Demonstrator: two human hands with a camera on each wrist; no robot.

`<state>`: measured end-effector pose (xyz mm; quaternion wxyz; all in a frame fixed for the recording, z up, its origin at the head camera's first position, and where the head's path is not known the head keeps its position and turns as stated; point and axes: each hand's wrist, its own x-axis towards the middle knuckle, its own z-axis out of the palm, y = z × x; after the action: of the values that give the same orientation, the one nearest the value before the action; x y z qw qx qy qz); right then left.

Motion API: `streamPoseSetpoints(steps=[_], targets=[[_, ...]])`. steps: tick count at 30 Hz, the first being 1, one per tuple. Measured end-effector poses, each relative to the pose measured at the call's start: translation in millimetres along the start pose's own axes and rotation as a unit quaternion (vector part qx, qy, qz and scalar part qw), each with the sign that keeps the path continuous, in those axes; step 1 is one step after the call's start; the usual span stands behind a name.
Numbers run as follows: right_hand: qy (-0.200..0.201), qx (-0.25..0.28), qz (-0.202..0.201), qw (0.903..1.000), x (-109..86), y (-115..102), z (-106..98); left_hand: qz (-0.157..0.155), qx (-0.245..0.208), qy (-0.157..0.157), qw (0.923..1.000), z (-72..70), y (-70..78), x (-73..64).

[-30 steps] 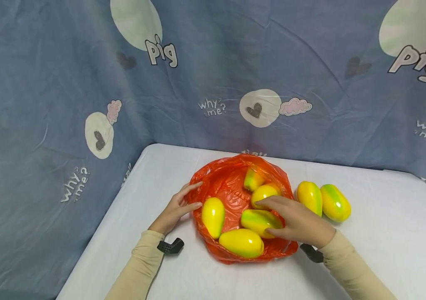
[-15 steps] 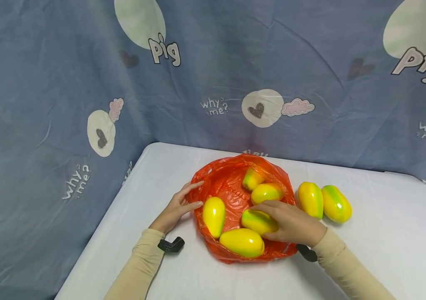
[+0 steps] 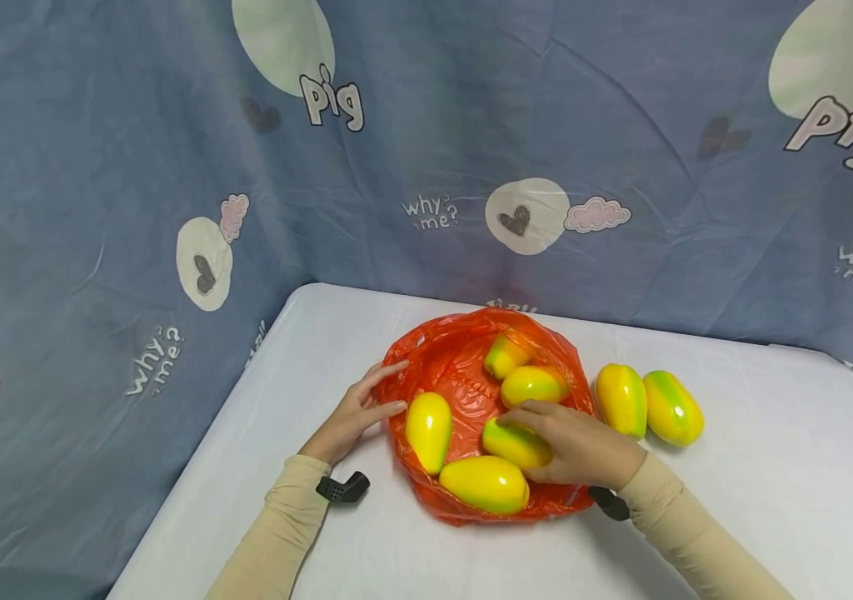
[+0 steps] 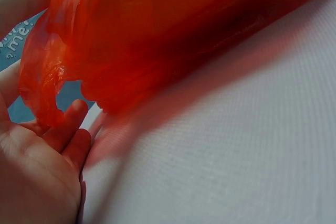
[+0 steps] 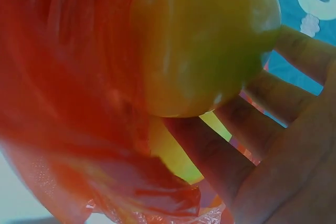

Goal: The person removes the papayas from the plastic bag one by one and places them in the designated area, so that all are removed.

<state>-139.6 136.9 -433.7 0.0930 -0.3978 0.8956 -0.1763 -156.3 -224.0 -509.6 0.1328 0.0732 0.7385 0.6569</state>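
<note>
A red plastic bag (image 3: 464, 396) stands wide open on the table with several glossy yellow-green mangoes inside. My right hand (image 3: 584, 446) reaches over its right side and grips a mango (image 3: 509, 442), fingers over the top and thumb at the near side. In the right wrist view the held mango (image 5: 205, 45) lies against the fingers, partly behind red plastic. At the bag's left rim my left hand (image 3: 351, 417) rests with thumb and index finger spread over the edge. The left wrist view has the bag's handle loop (image 4: 39, 77) hanging among loosely extended fingers (image 4: 76, 148).
Two more mangoes (image 3: 621, 400) lie side by side on the white-covered table (image 3: 771, 433), right of the bag. Inside the bag, another mango (image 3: 486, 483) sits near the front and one (image 3: 429, 433) at the left. A blue printed curtain (image 3: 396, 150) borders the table.
My right hand has come down and left onto the near-right mango in the bag and taken hold of it, shifting it slightly left. The left hand stays at the rim.
</note>
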Motion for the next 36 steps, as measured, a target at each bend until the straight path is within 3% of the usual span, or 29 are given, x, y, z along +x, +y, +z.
streamPoseSetpoints(steps=[10,24,36], targets=[[0.007,-0.004,-0.009,0.9999,-1.2,1,3,-0.006,0.005,0.001,1.0000,-0.2,-0.6,-0.4],[0.014,0.022,0.020,0.9994,-9.7,1,-2,-0.004,0.004,0.002,1.0000,-0.8,-0.9,-0.3],[0.078,0.071,0.035,0.9938,-22.0,9,-10,-0.002,0.002,0.001,1.0000,-0.2,-1.8,1.3]])
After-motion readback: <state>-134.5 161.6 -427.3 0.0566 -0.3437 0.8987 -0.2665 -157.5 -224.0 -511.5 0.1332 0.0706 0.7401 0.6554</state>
